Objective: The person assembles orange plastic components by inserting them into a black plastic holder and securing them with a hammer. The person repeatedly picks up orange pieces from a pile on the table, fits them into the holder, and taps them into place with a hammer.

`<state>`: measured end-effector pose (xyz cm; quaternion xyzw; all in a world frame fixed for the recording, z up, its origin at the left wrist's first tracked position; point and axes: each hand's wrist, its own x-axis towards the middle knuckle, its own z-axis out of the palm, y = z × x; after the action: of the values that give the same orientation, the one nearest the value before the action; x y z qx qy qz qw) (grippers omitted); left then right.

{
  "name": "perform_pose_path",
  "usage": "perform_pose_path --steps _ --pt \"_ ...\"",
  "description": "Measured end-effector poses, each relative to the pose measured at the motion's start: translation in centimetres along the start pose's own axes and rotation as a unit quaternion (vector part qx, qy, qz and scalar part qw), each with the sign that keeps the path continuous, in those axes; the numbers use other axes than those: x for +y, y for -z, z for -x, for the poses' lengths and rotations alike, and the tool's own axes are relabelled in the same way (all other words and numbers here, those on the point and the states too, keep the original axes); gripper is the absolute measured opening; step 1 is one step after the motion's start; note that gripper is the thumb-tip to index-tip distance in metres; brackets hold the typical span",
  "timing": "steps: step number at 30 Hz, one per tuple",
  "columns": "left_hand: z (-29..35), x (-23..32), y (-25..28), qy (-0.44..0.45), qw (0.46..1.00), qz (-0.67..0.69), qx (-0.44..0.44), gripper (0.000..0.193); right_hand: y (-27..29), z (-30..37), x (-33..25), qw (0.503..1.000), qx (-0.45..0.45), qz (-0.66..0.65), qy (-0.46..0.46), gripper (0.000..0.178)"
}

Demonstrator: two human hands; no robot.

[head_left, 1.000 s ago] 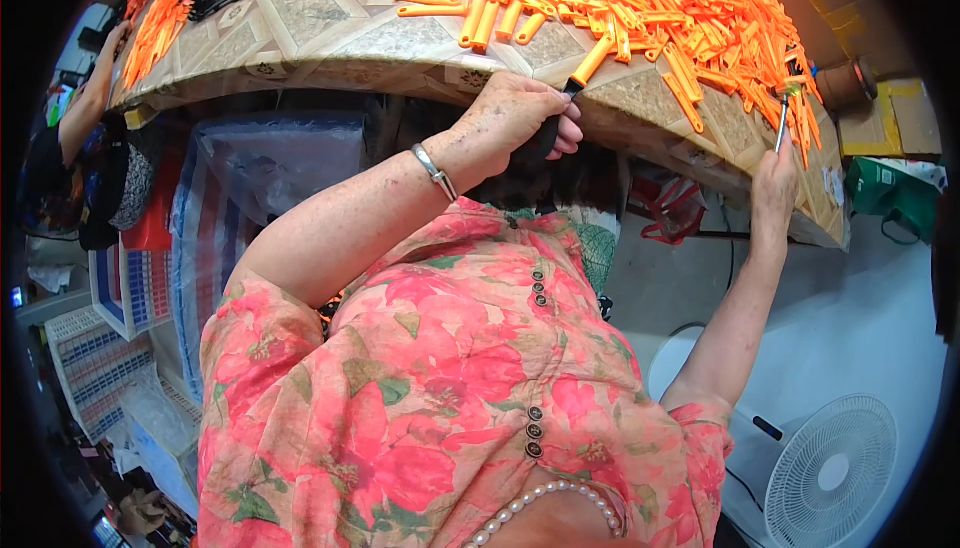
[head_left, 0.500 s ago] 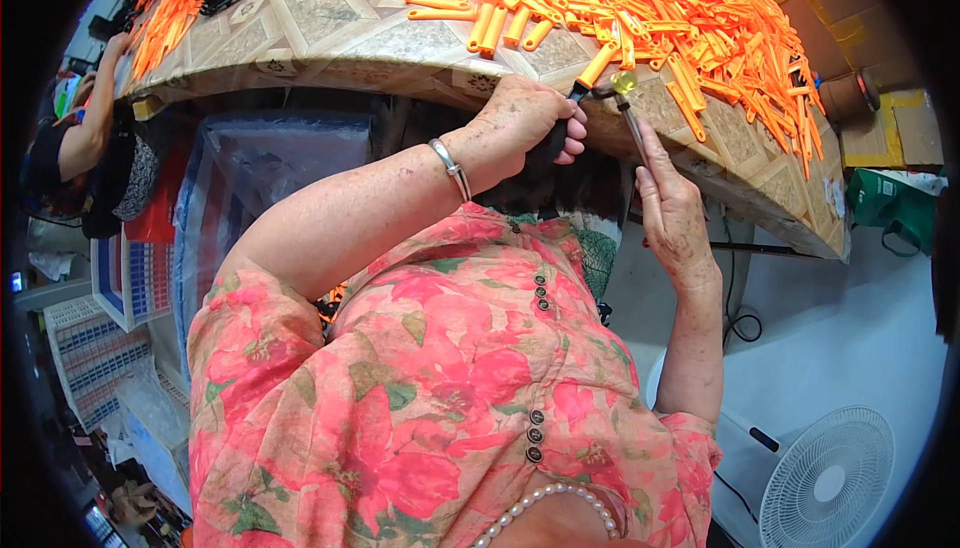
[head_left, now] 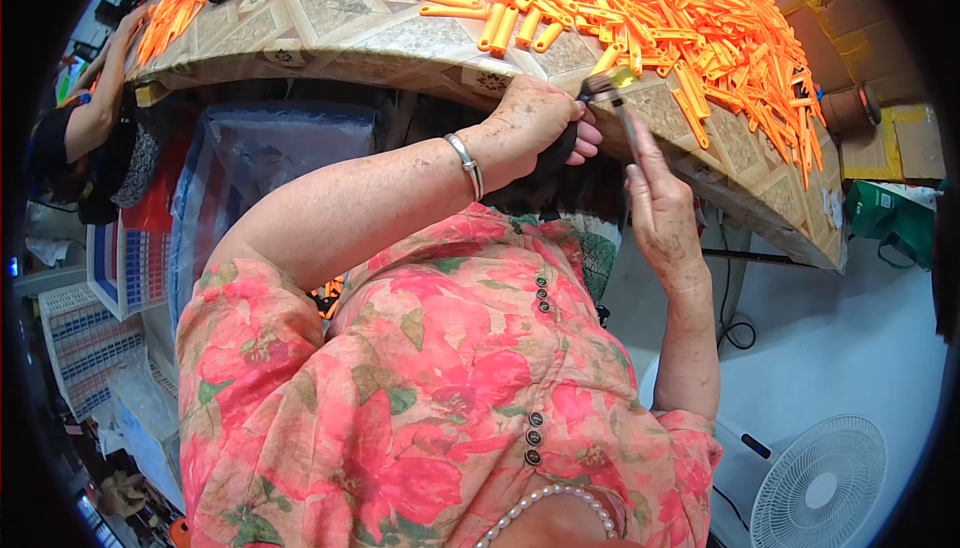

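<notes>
My left hand [head_left: 540, 128], with a silver bangle at its wrist, is closed around a black piece [head_left: 560, 152] at the table's near edge. What kind of piece it is I cannot make out. A narrow dark end of it points at an orange plastic handle [head_left: 607, 58] lying on the tabletop. My right hand [head_left: 664, 213] grips a small hammer [head_left: 626, 118] by its shaft. The hammer has a dark head and a see-through yellow face, slightly blurred. Its head is over the spot where the black end and the orange handle meet; contact cannot be told.
Orange plastic handles [head_left: 690, 18] are heaped across the patterned table [head_left: 350, 23]. At far left, another person's arm [head_left: 100, 113] reaches to more orange and black pieces. A blue plastic-lined crate [head_left: 270, 148] stands below the table; a white fan [head_left: 820, 488] is at lower right.
The hammer head has swung left toward the black end and is now blurred. My left hand keeps its grip. The whole view has shifted slightly.
</notes>
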<state>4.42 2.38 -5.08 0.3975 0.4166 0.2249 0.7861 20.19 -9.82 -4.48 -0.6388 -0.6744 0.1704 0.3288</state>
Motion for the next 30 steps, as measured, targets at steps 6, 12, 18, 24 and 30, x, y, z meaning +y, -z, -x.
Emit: perform_pose_path --steps 6,12,18,24,30 --pt "-0.1 0.0 -0.1 0.005 1.0 0.001 0.015 0.019 0.3 -0.5 -0.4 0.999 0.017 0.051 0.0 0.056" --pt "0.0 0.0 -0.4 0.009 1.0 0.002 0.018 0.018 0.3 -0.9 0.3 0.996 0.041 0.042 0.063 0.055" --pt "0.1 0.1 -0.5 0.002 1.0 0.02 0.023 0.018 -0.9 -1.0 0.5 0.997 0.011 0.069 0.037 0.053" --pt "0.3 0.0 -0.5 0.006 1.0 0.011 0.022 0.018 0.7 -1.0 -0.6 0.997 0.063 0.018 0.042 0.053" --pt "0.3 0.0 -0.5 -0.002 1.0 0.022 0.019 0.018 -0.8 -0.2 0.7 0.999 0.017 0.047 0.007 0.054"
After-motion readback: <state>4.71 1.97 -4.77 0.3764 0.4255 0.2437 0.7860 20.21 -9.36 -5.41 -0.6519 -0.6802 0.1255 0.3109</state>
